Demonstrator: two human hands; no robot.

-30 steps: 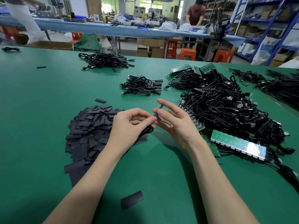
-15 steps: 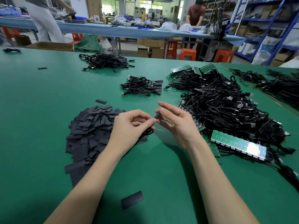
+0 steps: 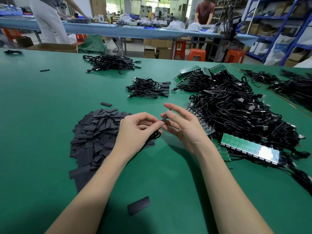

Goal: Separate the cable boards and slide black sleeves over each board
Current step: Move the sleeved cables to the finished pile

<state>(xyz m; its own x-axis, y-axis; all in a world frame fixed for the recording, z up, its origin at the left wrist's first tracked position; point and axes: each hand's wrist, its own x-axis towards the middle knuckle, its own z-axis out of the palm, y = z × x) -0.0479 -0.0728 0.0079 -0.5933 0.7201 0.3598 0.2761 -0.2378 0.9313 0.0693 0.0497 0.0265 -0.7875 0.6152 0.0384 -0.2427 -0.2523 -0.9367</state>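
Head view: left hand (image 3: 135, 129) pinching looped black cable (image 3: 154, 136); right hand (image 3: 184, 125) pinching black sleeve (image 3: 164, 117) above green table (image 3: 42, 115); sleeve pile (image 3: 96, 132) beside left wrist.

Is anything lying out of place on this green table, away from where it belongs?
A few black sleeves have strayed from the sleeve pile: one near the front edge, one just behind the pile, one far left. Nothing looks damaged.
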